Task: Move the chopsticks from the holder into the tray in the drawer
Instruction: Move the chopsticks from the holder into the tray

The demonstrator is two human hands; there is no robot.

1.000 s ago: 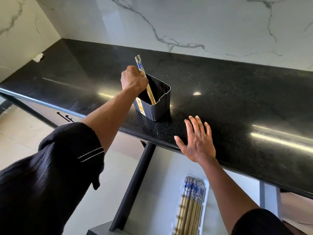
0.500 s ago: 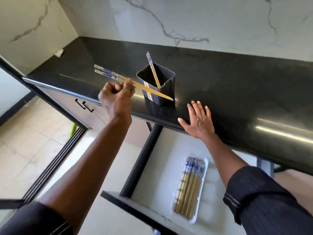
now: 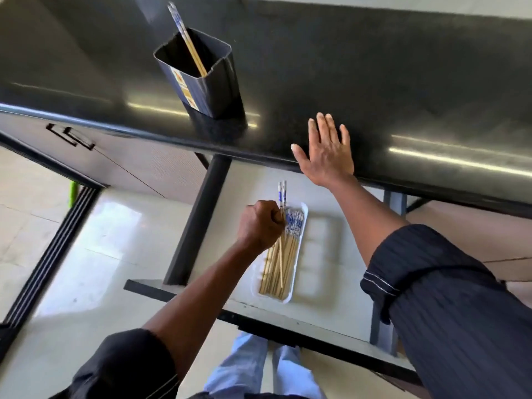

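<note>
My left hand [image 3: 260, 224] is a closed fist around a pair of wooden chopsticks [image 3: 281, 197] with blue-and-white tops, held upright-slanted over the white tray [image 3: 299, 272] in the open drawer [image 3: 322, 315]. Several chopsticks lie in the tray. The dark grey holder [image 3: 213, 90] stands on the black countertop [image 3: 374, 67] near its front edge, with a pair of chopsticks [image 3: 187, 43] leaning inside. My right hand [image 3: 326, 152] lies flat with fingers spread on the countertop edge, right of the holder.
The drawer's dark left side rail [image 3: 198, 220] runs from the counter toward me. A cabinet front with a black handle [image 3: 70, 136] is at the left, above a pale tiled floor [image 3: 31, 214]. My legs [image 3: 259, 367] show below the drawer front.
My left hand has carried the chopsticks from beside the holder down over the tray in the drawer. My view has tilted downward. My right hand has stayed on the counter edge.
</note>
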